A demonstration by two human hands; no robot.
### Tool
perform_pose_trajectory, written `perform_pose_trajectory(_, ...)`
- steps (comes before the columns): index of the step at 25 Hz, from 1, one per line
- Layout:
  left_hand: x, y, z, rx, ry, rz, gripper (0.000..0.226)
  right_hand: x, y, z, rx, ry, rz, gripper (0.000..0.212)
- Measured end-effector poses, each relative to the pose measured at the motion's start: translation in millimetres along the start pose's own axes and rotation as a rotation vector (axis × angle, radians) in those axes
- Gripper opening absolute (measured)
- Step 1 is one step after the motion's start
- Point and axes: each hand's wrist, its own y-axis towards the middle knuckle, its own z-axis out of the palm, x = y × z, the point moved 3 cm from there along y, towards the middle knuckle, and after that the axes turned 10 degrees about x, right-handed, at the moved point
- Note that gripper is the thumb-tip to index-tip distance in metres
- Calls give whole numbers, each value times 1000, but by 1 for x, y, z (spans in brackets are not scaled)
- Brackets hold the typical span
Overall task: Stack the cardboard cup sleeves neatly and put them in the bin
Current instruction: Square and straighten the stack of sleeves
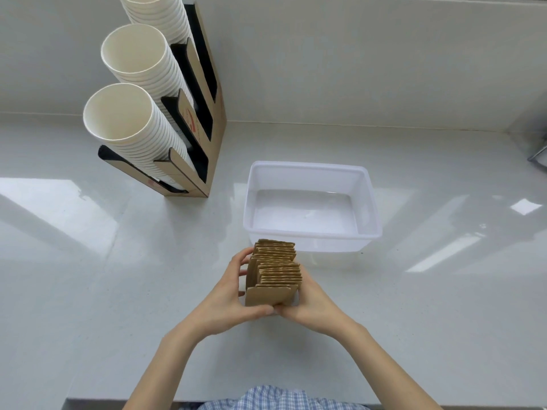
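A stack of several brown corrugated cardboard cup sleeves [275,269] stands on edge between my two hands, just above the white counter. My left hand [228,294] presses the stack from the left, with its fingers on the far end and its thumb under the near sleeve. My right hand [310,303] holds the right side and the bottom. The stack is uneven, with some sleeves sitting higher than others. Just beyond the stack sits the translucent white plastic bin [310,168], with nothing inside it.
A cardboard cup dispenser [214,125] holding three tilted columns of white paper cups [124,119] stands at the back left. A white wall runs along the back of the counter. A metal object [540,156] pokes in at the right edge. The counter's front edge lies near my shirt.
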Motion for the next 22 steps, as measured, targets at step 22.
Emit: perform_pose_trajectory(22,28,-43,-59,-225,321,-90,92,43,44,43,233,-722,-98,87)
